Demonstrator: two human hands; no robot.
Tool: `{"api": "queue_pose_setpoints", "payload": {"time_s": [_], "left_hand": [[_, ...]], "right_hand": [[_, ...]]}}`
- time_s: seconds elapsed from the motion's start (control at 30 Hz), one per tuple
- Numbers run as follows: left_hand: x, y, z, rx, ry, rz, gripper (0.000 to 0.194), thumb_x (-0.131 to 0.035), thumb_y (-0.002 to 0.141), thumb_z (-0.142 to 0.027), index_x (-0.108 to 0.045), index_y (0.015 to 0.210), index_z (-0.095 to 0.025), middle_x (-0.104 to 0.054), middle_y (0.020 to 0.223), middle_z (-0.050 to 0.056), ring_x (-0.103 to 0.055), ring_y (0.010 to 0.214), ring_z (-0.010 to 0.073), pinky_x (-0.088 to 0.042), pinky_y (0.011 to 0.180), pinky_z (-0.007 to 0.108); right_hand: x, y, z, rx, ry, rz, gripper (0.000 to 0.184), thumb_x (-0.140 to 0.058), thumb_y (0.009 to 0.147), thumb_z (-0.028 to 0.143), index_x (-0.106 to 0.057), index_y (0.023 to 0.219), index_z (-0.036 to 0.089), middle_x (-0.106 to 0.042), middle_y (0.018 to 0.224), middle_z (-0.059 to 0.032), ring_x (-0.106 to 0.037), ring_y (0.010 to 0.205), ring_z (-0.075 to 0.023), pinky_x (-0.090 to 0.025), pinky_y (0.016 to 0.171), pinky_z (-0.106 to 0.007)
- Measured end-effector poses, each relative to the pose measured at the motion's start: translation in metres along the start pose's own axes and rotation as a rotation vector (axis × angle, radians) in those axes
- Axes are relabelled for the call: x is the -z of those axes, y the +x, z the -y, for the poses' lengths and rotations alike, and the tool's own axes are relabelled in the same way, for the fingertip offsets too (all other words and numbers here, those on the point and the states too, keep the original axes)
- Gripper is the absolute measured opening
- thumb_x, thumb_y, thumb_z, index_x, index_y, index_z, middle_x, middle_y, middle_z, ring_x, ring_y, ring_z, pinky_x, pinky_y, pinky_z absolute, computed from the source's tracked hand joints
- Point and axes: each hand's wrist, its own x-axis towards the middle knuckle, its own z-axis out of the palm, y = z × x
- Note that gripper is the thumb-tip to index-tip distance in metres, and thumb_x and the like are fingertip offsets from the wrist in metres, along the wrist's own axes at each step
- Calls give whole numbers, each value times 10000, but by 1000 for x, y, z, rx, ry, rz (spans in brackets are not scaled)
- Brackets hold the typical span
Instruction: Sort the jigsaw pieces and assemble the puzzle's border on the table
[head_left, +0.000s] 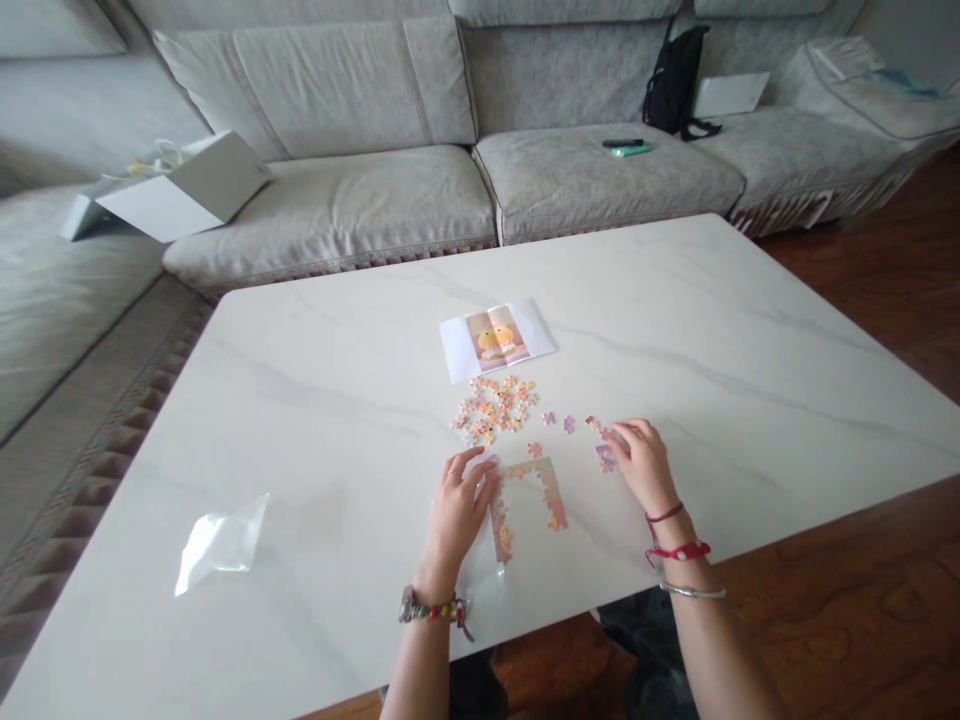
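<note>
A partly joined jigsaw puzzle (557, 493) lies on the table, its joined border running along the left, far and right sides. My left hand (461, 500) rests at its far left corner, fingers bent but apart, near a small purple piece (491, 459). To the right, my right hand (641, 460) has thumb and fingertips together at a short strip of puzzle pieces (593, 424). Purple puzzle pieces (605, 459) lie just below those fingertips. A pink puzzle piece (534, 450) sits above the border. Beyond my left hand is a loose heap of puzzle pieces (495, 408).
A folded reference picture (498, 338) lies behind the heap on the marble-patterned table (337, 400). A clear plastic bag (223, 545) is at the left. On the grey sofa (352, 195) are a white box (187, 185), a black backpack (676, 80) and a green object (630, 150).
</note>
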Motion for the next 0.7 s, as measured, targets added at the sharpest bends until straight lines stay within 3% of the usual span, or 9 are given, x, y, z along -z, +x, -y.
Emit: {"api": "queue_pose_setpoints", "payload": {"time_s": [0.2, 0.37, 0.43, 0.6, 0.7], "left_hand": [[7, 0, -3, 25, -2, 19, 169, -476, 821, -256, -587, 946, -236, -529, 1081, 64, -496, 995, 206, -463, 839, 412], [13, -2, -6, 60, -32, 60, 171, -459, 831, -244, -577, 952, -223, -530, 1083, 63, -486, 1020, 203, -443, 869, 404], [16, -5, -6, 79, -54, 99, 174, -454, 833, -240, -571, 961, -219, -528, 1090, 61, -492, 1023, 196, -437, 879, 397], [25, -18, -8, 64, -157, 208, 182, -485, 809, -208, -575, 967, -213, -536, 1057, 56, -524, 983, 173, -449, 868, 361], [29, -26, -8, 47, -198, 269, 200, -527, 771, -177, -583, 960, -216, -538, 1039, 54, -532, 954, 167, -456, 851, 345]], "right_hand": [[3, 1, 7, -44, 34, 0, 112, -511, 768, 252, -596, 750, 182, -594, 817, -80, -544, 807, -206, -437, 725, -363], [21, 0, 28, -179, 310, 30, 162, -501, 775, 305, -592, 744, 176, -653, 758, -55, -579, 649, -164, -460, 635, -301], [26, -4, 44, -207, 485, 151, 163, -531, 754, 323, -597, 757, 174, -666, 765, -48, -598, 655, -157, -474, 625, -280], [15, -31, 97, -94, 743, 681, 116, -556, 737, 276, -613, 758, 177, -661, 716, -20, -602, 601, -128, -497, 584, -247], [0, -48, 125, -59, 785, 776, 100, -563, 732, 243, -624, 739, 164, -638, 725, -26, -604, 597, -119, -508, 583, -238]]}}
